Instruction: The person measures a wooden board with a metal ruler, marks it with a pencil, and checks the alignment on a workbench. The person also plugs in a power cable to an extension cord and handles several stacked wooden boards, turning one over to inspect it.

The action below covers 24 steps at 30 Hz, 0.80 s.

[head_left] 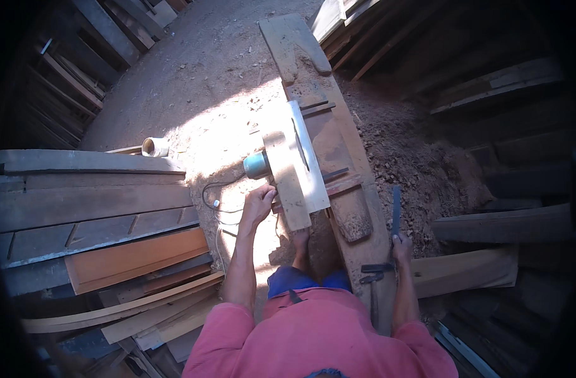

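Head view puts your right hand lower right, wrapped around a dark flat bar, your left hand curled mid-frame, its hold unclear, below a teal power tool and pale slotted board, seemingly during setup, next likely needing the bar brought over squarely.

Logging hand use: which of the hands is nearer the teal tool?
The left hand, close to the teal tool; the right hand grips a flat strip farther right.
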Each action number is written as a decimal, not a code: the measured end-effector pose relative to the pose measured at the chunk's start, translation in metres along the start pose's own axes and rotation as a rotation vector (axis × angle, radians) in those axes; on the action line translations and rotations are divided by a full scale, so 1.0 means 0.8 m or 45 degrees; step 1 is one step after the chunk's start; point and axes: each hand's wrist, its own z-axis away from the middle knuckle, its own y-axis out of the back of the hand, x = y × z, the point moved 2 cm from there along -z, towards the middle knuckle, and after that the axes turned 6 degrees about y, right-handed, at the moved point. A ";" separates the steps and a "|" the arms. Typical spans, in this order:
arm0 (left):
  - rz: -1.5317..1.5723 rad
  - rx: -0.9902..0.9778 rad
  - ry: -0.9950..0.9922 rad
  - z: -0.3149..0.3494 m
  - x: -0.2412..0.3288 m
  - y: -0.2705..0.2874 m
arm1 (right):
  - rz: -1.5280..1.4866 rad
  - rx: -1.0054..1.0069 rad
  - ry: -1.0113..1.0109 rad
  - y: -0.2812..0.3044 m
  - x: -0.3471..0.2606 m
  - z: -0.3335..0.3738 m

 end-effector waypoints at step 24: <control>0.005 -0.005 -0.009 0.002 0.004 0.004 | 0.882 -0.405 1.099 0.047 -0.471 -0.260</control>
